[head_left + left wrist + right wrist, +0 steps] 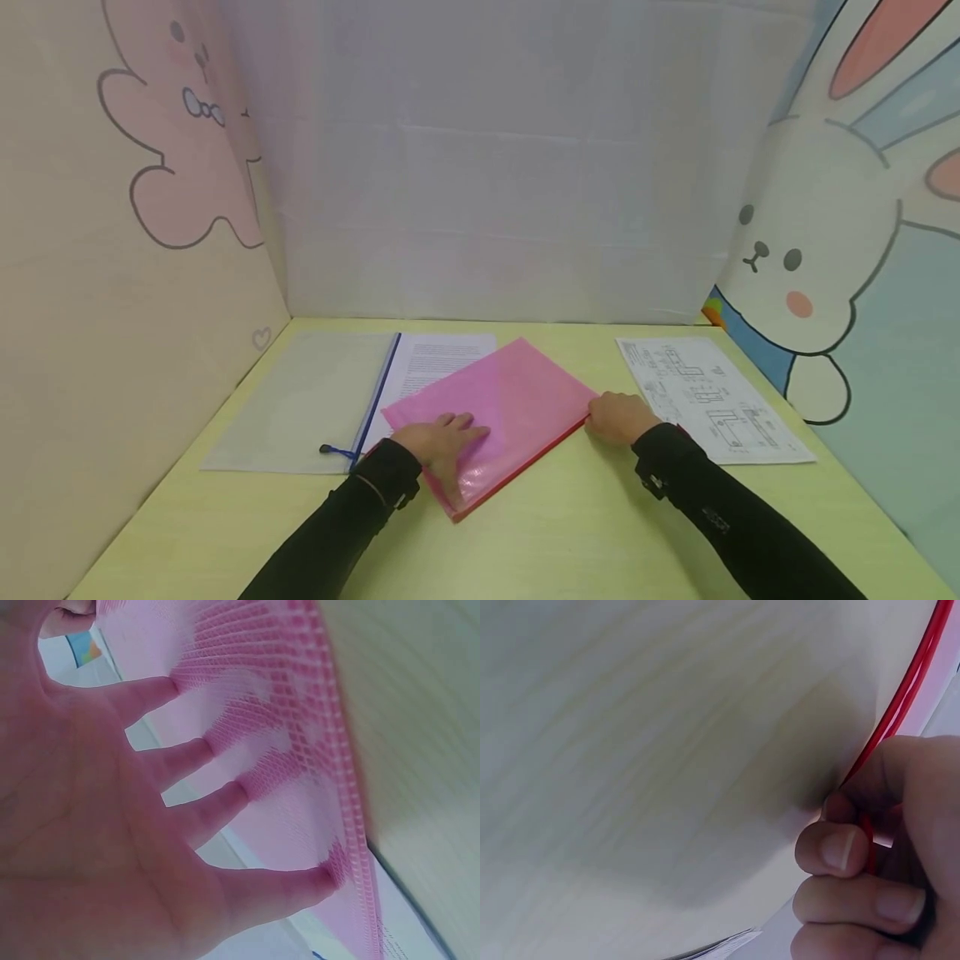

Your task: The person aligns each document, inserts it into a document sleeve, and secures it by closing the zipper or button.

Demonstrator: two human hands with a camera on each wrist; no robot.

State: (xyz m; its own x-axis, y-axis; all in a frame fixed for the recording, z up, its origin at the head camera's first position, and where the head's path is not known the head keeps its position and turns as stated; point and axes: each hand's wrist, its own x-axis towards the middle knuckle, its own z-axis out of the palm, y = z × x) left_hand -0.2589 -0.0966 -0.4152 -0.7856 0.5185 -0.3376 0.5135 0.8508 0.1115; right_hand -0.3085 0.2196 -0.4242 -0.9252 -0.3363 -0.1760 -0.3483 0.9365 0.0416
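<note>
A pink mesh zip pouch point(504, 407) with a red edge lies askew on the pale green table point(570, 533). My left hand point(437, 444) rests flat on its near left part, with straight fingers point(225, 802) pressing the mesh point(300, 750). At the pouch's right corner, my right hand point(619, 417) has curled fingers point(840, 851) pinching the red edge point(900, 705). Both arms wear black sleeves.
A clear pouch with a blue zip point(307, 400) lies at the left, with a printed page point(442, 358) partly under the pink pouch. A sheet of drawings point(708, 396) lies at the right. Cartoon-printed panels wall the table on three sides.
</note>
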